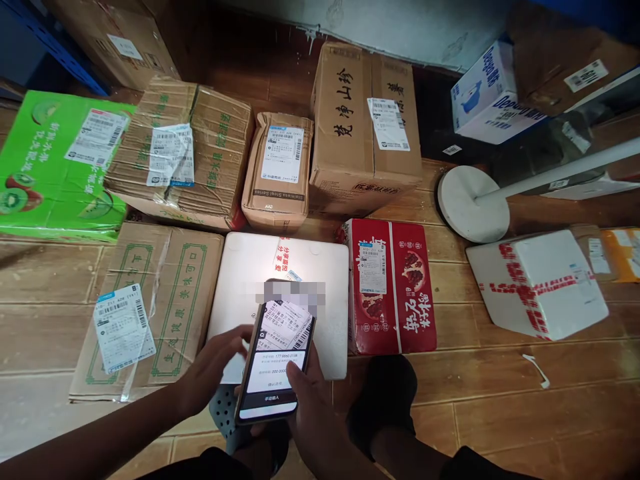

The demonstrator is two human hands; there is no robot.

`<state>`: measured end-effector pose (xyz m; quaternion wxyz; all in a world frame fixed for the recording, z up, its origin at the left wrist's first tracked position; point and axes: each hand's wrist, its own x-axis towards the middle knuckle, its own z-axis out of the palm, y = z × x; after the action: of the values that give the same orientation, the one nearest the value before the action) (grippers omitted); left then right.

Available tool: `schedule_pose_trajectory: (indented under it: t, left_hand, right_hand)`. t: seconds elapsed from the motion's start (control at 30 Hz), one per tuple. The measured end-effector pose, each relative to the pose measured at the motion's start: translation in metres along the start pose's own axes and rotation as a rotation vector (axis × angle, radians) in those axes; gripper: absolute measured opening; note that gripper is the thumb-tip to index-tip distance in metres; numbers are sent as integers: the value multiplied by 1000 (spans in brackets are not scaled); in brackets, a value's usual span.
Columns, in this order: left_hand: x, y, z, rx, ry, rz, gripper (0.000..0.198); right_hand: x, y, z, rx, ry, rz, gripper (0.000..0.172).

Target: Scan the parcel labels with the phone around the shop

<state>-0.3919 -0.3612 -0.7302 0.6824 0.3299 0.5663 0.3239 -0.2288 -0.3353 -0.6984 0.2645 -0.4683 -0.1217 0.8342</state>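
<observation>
A smartphone [277, 373] is held in my right hand [307, 393], with the thumb lying over the lit screen. The screen shows a close view of a barcode label with number fields below it. My left hand [215, 370] is at the phone's left edge, its fingers loosely stretched out and holding nothing; whether they touch the phone I cannot tell. Beneath the phone a white foam box [320, 267] with red lettering lies on the floor, partly covered by phone and hands. A red pomegranate carton [415, 300] stands to its right, and a brown carton [200, 320] to its left, both labelled.
Behind stand a green kiwi carton [50, 167], a brown carton [220, 140], a narrow brown box [275, 193] and a tall carton [345, 153]. Rightward are a round white stand base [460, 213] and a red-taped white box [505, 267]. My feet [383, 400] are close to the boxes.
</observation>
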Motion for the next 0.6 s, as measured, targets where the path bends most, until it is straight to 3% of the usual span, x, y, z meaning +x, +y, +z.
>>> schedule_pose_trajectory:
  t: [0.17,0.43,0.6]
  left_hand:
    - [0,31,-6,-178,-84,-7,63]
    - [7,15,-7,-223,-1,-143,53]
    - [7,22,-5,-174,14,-153,55]
  right_hand:
    - [5,2,1,-34,47,5,61]
    - [3,-5,1,-57,-18,67,59]
    - [1,-7,1,-82,-69,47,58]
